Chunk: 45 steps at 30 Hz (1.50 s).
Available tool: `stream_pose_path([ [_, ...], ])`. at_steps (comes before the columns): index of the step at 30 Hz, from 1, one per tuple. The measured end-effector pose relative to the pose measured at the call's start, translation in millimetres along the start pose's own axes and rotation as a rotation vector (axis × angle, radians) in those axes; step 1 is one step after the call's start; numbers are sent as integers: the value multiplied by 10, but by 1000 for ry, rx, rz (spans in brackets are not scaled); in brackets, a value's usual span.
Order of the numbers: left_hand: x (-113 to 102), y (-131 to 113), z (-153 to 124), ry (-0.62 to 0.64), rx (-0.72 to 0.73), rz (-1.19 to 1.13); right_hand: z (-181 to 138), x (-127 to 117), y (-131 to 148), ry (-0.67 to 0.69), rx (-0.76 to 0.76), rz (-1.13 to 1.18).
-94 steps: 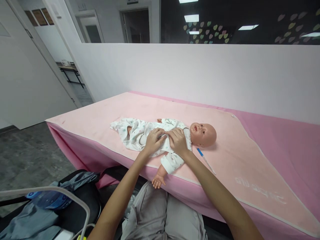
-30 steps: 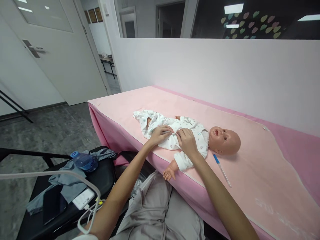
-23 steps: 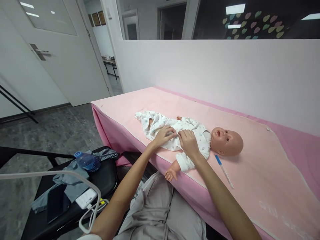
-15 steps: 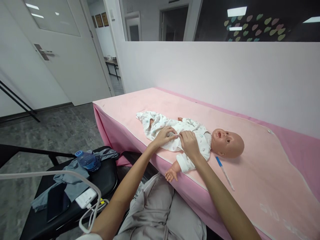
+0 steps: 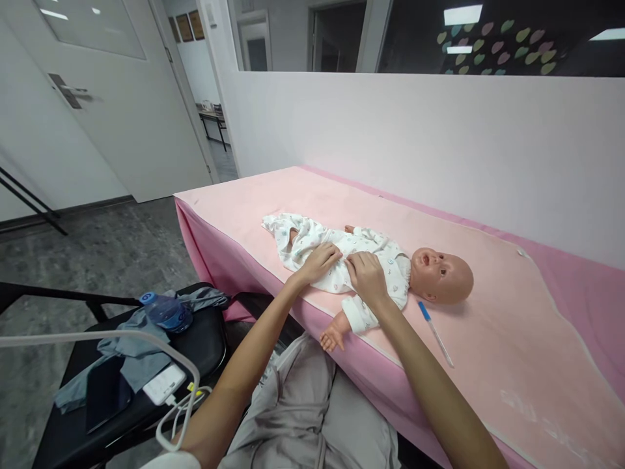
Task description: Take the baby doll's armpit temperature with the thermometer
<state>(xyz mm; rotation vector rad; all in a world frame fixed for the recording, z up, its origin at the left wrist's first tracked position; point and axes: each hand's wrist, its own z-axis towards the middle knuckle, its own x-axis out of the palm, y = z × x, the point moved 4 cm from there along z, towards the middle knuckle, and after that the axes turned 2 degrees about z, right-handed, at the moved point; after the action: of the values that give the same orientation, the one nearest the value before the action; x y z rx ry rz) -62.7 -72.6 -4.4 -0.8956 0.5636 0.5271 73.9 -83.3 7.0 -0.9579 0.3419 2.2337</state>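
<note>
A baby doll [image 5: 442, 275] lies on its back, its head to the right, dressed in a white printed romper [image 5: 305, 236]. My left hand [image 5: 319, 262] is curled over the lower front of the romper, its fingertips pressed into the cloth. Just to the right, my right hand [image 5: 367, 277] bends its fingers and pinches the romper's front near the waist. A small gap separates the two hands, and the fingers hide the fabric under them. One doll arm [image 5: 334, 331] hangs out toward the bed's near edge.
The doll rests on a pink-covered table [image 5: 512, 339] against a white wall. A blue-capped thermometer-like stick [image 5: 436, 333] lies beside its head. At left, a black chair [image 5: 208, 342] holds a water bottle [image 5: 166, 312], grey cloth, a dark phone [image 5: 107, 394] and a white device [image 5: 165, 384] with a cable.
My fingertips, which met at the romper's front, are now slightly apart. The left hand has shifted a little away from the right. The whole view has tilted slightly; the doll has stayed put.
</note>
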Motion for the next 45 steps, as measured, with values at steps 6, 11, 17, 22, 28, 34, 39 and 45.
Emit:
stream_pose_path([
  [6,-11,27,-53,-90,-26,-137,0,1,-20,2,22,-8],
  [11,-67,-13,-90,-80,7,-198,1,11,-29,1,23,-8],
  [17,-76,-52,-99,-83,17,-99,-11,17,-36,-6,30,9],
  [22,-56,-68,-105,-105,33,-66,-6,9,-49,-30,47,41],
  [28,-54,-71,-123,-94,5,-32,-79,-309,24,-68,80,59],
  [34,-65,-107,-19,-17,-65,80,-893,-973,-70,-168,404,-251],
  [39,39,-290,356,47,-242,497,-1595,-1111,-198,26,664,-516],
  [45,354,-495,859,78,-60,433,-1732,-1168,-324,96,839,-362],
])
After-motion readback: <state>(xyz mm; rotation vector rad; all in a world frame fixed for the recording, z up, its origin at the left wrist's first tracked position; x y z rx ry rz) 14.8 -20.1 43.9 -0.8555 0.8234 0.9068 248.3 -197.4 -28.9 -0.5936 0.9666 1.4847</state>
